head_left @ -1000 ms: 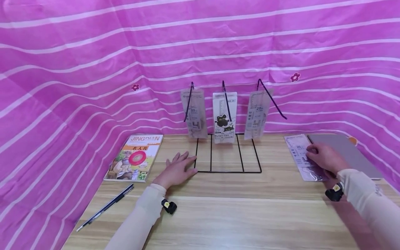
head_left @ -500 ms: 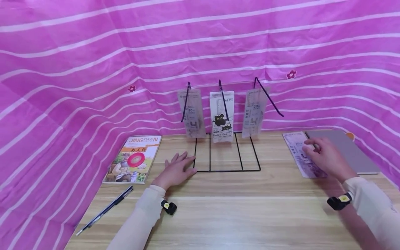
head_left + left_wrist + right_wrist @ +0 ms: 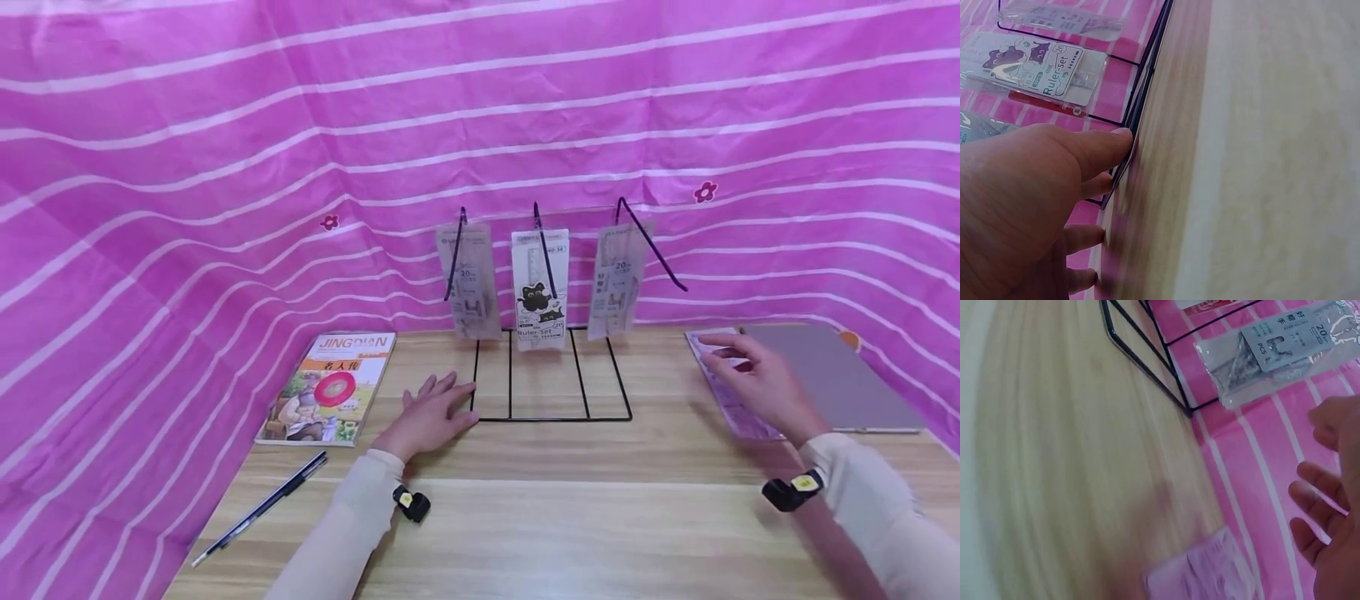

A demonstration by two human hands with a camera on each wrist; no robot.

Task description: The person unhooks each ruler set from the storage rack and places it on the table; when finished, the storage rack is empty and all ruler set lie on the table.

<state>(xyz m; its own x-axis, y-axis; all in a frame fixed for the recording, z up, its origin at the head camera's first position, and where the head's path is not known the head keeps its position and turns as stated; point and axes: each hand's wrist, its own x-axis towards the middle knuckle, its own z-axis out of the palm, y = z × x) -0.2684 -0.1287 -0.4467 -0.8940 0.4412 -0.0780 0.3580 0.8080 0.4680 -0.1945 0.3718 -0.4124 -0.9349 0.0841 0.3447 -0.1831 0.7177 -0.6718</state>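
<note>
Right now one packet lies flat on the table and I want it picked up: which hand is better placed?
Right hand: it hovers over the flat packet. Left hand rests by the wire rack.

- Wire rack (image 3: 552, 400) at the middle of the desk's (image 3: 585, 533) far edge, base flat on the desk.
- Three packets hung side by side on the rack's hooks: left packet (image 3: 469, 282), middle packet (image 3: 540, 288), right packet (image 3: 618, 278).
- Book (image 3: 327, 388) near the far left corner, left of the rack.
- Pen (image 3: 259, 508) before the book, by the left edge.
- Left hand (image 3: 429, 414) flat on the desk between book and rack, fingertips (image 3: 1117, 139) touching the rack's base at its near left corner.
- Loose packet (image 3: 731, 392) right of the rack, flat on the desk.
- Flat board (image 3: 832, 377) just right of the loose packet, at the far right corner.
- Right hand (image 3: 757, 385) over the loose packet.
</note>
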